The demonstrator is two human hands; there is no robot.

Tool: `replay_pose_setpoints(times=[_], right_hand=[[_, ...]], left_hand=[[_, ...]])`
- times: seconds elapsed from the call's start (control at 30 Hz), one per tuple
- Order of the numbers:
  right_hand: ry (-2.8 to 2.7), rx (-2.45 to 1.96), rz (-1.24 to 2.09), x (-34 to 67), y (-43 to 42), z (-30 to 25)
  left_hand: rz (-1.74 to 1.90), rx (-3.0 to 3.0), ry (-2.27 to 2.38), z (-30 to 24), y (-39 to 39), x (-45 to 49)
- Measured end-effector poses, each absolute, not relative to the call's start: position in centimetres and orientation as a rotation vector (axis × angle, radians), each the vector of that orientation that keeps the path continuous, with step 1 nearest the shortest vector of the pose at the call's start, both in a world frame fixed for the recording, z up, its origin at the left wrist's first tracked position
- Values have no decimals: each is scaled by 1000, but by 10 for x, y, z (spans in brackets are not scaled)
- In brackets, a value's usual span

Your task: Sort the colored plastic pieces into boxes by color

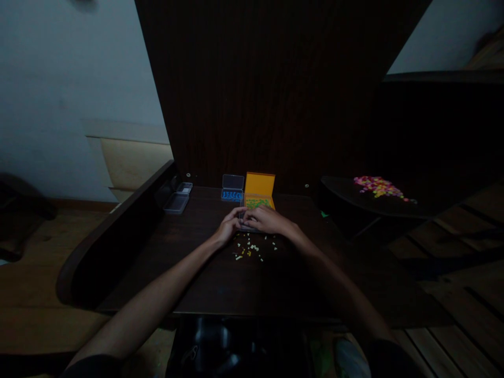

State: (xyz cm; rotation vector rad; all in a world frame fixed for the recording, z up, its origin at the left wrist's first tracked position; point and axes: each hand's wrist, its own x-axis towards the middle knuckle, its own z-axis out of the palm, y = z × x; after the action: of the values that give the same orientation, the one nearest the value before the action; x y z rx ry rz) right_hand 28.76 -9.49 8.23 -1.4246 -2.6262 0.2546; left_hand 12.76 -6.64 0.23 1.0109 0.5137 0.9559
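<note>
My left hand (230,224) grips the left side of a clear plastic box (249,229), which is mostly covered by my hands. My right hand (268,219) bends over the same box with its fingers curled down at it; whatever the fingertips hold, if anything, is hidden. Just behind stands an orange box (260,184) with its lid raised and many small green pieces (256,203) inside. On its left, a clear lidded box (232,181) stands open with blue pieces (232,196) in it. Small pale and yellow pieces (254,248) lie scattered in front of my hands.
Another open clear box (177,202) rests at the table's left. A pile of pink, yellow and white pieces (378,186) lies on a dark curved surface to the right. A small green item (324,214) sits near the right edge. A raised side panel (118,233) borders the left.
</note>
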Motion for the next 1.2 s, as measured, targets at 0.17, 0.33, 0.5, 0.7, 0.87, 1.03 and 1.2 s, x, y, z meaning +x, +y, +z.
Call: replay_pose_setpoints(times=[0.17,0.33,0.5,0.7,0.87,1.03,1.2], right_hand=[[-2641,-1434,265,287,-93,78],[-2575,-1371,326,289,-98,85],[-2459,-1251,423,292,-113,96],[-2627,-1126,571,283,-131,90],[-2809,-1125,483,270,-136,71],[-2845,-1165,436,267,-136,62],[-2849,-1170,410,268,-133,56]], left_hand=[[939,1013,509,4,-67,128],[930,979,459,4,-68,128],[963,1012,477,3,-67,128],[973,999,506,4,-65,129],[969,982,507,6,-66,129],[968,992,529,5,-66,128],[967,985,515,3,-64,129]])
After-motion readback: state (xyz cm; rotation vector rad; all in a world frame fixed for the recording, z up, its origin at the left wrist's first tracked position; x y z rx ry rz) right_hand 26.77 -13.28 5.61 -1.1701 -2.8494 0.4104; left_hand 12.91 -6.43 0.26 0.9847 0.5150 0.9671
